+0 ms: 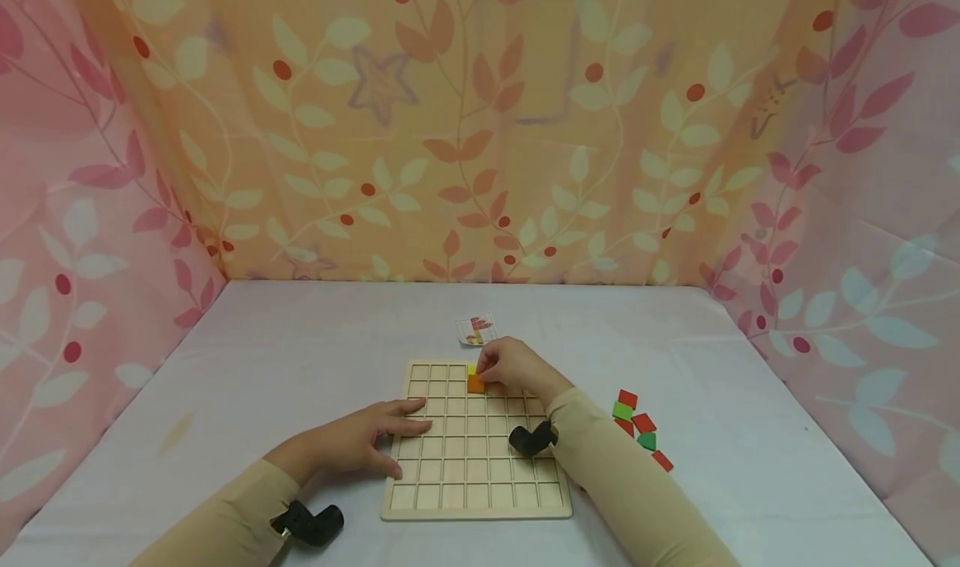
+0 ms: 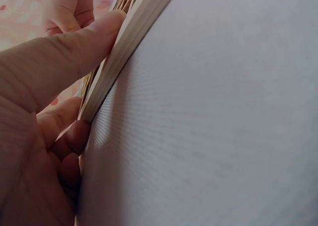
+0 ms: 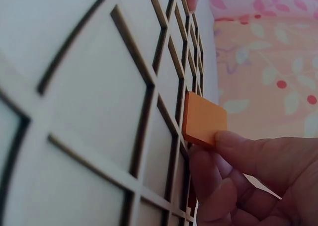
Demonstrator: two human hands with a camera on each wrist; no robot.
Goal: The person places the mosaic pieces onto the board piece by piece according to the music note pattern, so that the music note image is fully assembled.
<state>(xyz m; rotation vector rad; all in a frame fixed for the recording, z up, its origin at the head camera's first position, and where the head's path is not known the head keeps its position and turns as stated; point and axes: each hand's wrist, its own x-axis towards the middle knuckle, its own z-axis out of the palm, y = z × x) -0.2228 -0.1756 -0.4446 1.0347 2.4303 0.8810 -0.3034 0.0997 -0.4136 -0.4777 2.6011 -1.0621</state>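
A wooden grid board (image 1: 477,513) lies on the white table. My right hand (image 1: 517,365) pinches an orange square tile (image 1: 476,383) between thumb and fingers at the board's far rows. In the right wrist view the orange tile (image 3: 205,119) stands tilted, one edge close against the grid. Just behind it a yellow tile (image 1: 472,369) shows in the top row, partly hidden. My left hand (image 1: 352,438) rests at the board's left side, two fingers stretched over the edge. In the left wrist view its thumb (image 2: 107,32) touches the rim.
To the right of the board lie several loose red and green tiles, among them a dark green one (image 1: 647,441) and a light green one (image 1: 622,410). A small picture card (image 1: 476,330) lies beyond the board's far edge. Patterned curtains (image 1: 480,133) enclose the table.
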